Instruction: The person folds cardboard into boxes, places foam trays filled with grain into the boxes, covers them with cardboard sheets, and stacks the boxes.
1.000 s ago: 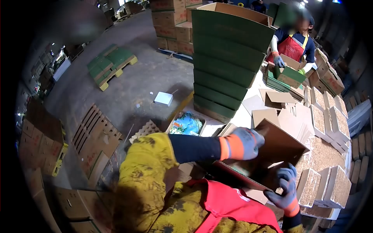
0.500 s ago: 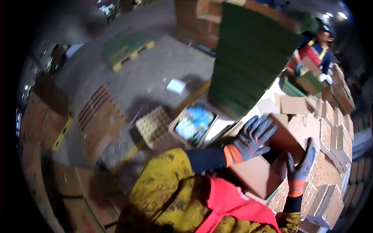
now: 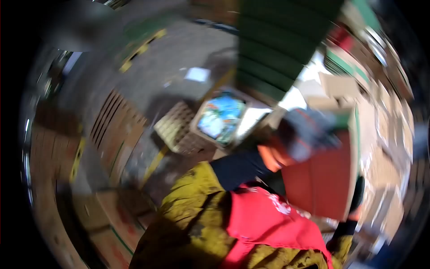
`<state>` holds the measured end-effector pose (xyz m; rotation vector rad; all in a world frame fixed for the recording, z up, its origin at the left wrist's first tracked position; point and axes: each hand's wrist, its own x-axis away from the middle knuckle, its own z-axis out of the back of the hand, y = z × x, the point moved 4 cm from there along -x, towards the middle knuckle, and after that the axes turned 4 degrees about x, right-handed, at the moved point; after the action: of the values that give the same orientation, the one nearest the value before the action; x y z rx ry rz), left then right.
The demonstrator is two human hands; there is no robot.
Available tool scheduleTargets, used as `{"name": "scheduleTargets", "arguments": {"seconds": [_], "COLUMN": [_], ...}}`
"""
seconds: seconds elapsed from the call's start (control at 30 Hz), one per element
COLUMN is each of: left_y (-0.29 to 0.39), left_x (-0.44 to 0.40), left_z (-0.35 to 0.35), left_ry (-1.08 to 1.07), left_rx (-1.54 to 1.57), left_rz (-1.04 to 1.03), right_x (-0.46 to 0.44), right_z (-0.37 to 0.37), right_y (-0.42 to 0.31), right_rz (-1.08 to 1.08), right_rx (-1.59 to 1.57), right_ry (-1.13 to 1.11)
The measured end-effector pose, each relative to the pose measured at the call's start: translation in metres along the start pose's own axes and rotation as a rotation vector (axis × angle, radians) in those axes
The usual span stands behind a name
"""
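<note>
A cardboard box (image 3: 316,179) with a brown outer side and a green edge is tilted up in front of the red apron. My left hand (image 3: 307,134), in a grey glove with an orange cuff, is at the box's upper left; motion smears its fingers. On the far side of the box, at its lower right, is my right hand (image 3: 357,199), mostly hidden by the box and dark. Beyond the box stands a tall stack of green boxes (image 3: 282,49). An open carton (image 3: 195,130) holding blue and white plastic lies left of the stack.
Egg-tray-like pads (image 3: 174,127) and a wooden pallet (image 3: 109,121) are on the floor to the left. Cartons (image 3: 103,219) fill the lower left. Flat cardboard (image 3: 340,85) and wrapped blocks (image 3: 387,166) lie on the right. A co-worker's red apron (image 3: 342,38) shows at upper right.
The box has turned so its brown side faces the camera, and its opening no longer shows. My right hand has gone behind it. The view has shifted and blurred.
</note>
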<state>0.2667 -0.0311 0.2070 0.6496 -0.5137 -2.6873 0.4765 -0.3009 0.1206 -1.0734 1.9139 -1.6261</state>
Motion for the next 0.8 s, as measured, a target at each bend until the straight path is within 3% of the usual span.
{"name": "scheduleTargets", "arguments": {"seconds": [0.07, 0.1, 0.13, 0.17, 0.2, 0.27, 0.37, 0.43, 0.5, 0.53, 0.57, 0.6, 0.63, 0.67, 0.7, 0.8], "left_y": [-0.018, -0.033, -0.048, -0.063, -0.073, -0.086, -0.099, -0.116, -0.160, -0.152, -0.145, -0.135, -0.130, -0.127, -0.124, -0.116], "left_x": [0.000, -0.004, -0.011, -0.015, -0.015, -0.015, -0.004, 0.004, 0.013, 0.018, 0.014, 0.010, 0.007, 0.006, 0.005, 0.000], "left_z": [-0.014, -0.024, -0.038, -0.050, -0.054, -0.062, -0.067, -0.082, -0.094, -0.089, -0.094, -0.097, -0.099, -0.101, -0.098, -0.092], "left_ry": [0.039, 0.025, -0.013, -0.058, -0.094, -0.162, -0.273, -0.323, -0.274, -0.242, -0.219, -0.194, -0.160, -0.162, -0.151, -0.139], "left_rx": [0.110, 0.185, 0.265, 0.350, 0.444, 0.652, 0.962, 1.004, 0.724, 0.296, 0.487, 0.669, 0.842, 0.849, 0.764, 0.542], "left_rz": [-0.021, -0.003, 0.030, 0.071, 0.109, 0.196, 0.402, 0.481, 0.296, -0.037, 0.138, 0.314, 0.492, 0.551, 0.508, 0.378], "right_x": [0.012, 0.020, 0.022, 0.034, 0.041, 0.049, 0.076, 0.091, 0.109, 0.116, 0.128, 0.138, 0.141, 0.137, 0.134, 0.109], "right_z": [-0.040, -0.050, -0.076, -0.093, -0.110, -0.128, -0.133, -0.104, -0.033, 0.020, 0.079, 0.151, 0.182, 0.232, 0.276, 0.299], "right_y": [-0.049, -0.056, -0.063, -0.044, -0.020, 0.042, 0.029, 0.028, 0.036, 0.051, 0.065, 0.100, 0.095, 0.106, 0.129, 0.117], "right_rz": [0.124, 0.168, 0.541, 0.523, 0.503, 0.506, 0.442, 0.489, 0.331, 0.429, 0.384, 0.352, 0.366, 0.277, 0.181, 0.381], "right_rx": [0.060, 0.290, 0.785, 0.771, 1.109, 1.178, 0.878, 0.705, 0.541, 0.700, 0.574, 0.155, -0.097, -0.081, -0.068, -0.303], "right_ry": [0.118, 0.042, -0.080, -0.097, -0.229, -0.538, -0.437, -0.118, 0.466, 0.948, 1.253, 1.409, 1.548, 1.569, 1.587, 1.425]}}
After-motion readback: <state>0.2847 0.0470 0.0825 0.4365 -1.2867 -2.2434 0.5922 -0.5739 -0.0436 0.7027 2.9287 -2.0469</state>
